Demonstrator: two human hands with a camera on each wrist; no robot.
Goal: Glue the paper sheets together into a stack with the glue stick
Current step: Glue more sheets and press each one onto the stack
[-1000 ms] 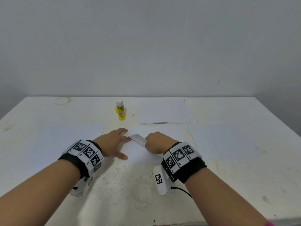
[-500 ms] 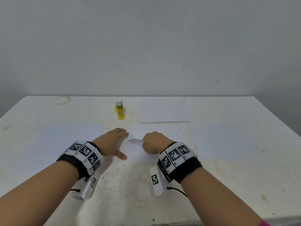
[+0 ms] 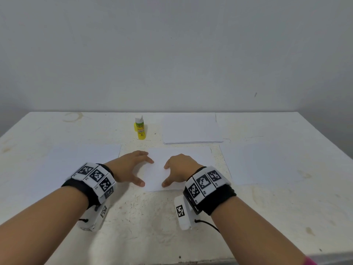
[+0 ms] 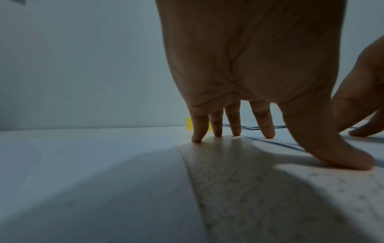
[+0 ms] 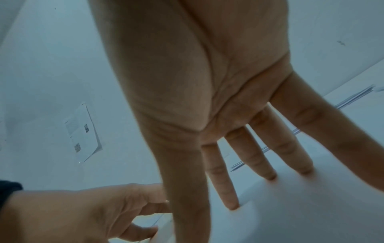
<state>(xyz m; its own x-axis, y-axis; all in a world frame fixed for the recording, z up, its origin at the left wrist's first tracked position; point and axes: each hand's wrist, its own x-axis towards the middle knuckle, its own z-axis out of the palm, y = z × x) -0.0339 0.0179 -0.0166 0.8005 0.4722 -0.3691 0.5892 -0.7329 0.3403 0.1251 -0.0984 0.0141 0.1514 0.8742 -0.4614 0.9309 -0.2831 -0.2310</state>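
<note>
My left hand (image 3: 131,167) and right hand (image 3: 178,170) both rest with straight, spread fingers on the middle sheet (image 3: 183,159), low in the middle of the frame, holding nothing. The glue stick (image 3: 140,129) stands upright above them, a bit left, so I think my left hand is nearer to it. The paper pile (image 3: 193,131) lies flat up and right of the glue.

A white sheet (image 3: 179,165) lay flat at the centre near edge. Single sheets lay flat to its left (image 3: 80,159) and right (image 3: 271,161). A small paper stack (image 3: 193,131) sat just beyond it. A yellow glue stick (image 3: 141,128) with a white cap stood upright left of the stack.
</note>
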